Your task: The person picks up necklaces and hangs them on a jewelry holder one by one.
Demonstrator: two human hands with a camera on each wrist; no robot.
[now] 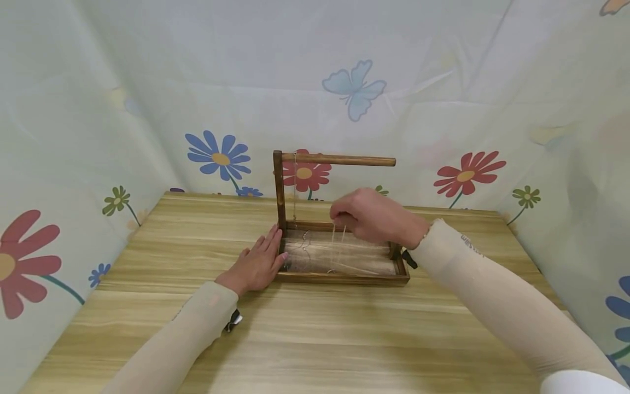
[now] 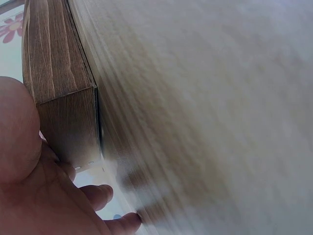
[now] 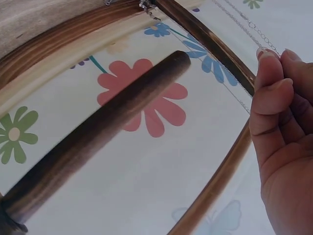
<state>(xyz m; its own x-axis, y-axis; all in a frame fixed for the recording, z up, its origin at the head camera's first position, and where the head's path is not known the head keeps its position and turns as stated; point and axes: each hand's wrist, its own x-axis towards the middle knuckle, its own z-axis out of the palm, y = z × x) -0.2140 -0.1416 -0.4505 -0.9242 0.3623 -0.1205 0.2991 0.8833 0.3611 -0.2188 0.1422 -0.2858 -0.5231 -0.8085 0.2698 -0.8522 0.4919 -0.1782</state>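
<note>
A dark wooden jewelry stand has a shallow tray (image 1: 339, 278), a tall left post (image 1: 280, 189) and a horizontal top bar (image 1: 339, 160). My left hand (image 1: 256, 262) lies against the tray's left end, its fingers extended; in the left wrist view the hand sits beside the wooden corner (image 2: 68, 98). Above the tray, my right hand (image 1: 371, 216) pinches a fine chain necklace (image 3: 239, 27) between thumb and forefinger, and its strands dangle toward the tray. Another thin necklace (image 1: 295, 191) hangs from the top bar, close to the post.
Some small silvery jewelry (image 1: 306, 243) lies in the tray's left part. A second dark rod (image 3: 102, 132) of the stand shows in the right wrist view. The stand rests on a wood-grain table (image 1: 315, 334), with a flower-printed cloth (image 1: 423, 65) behind it.
</note>
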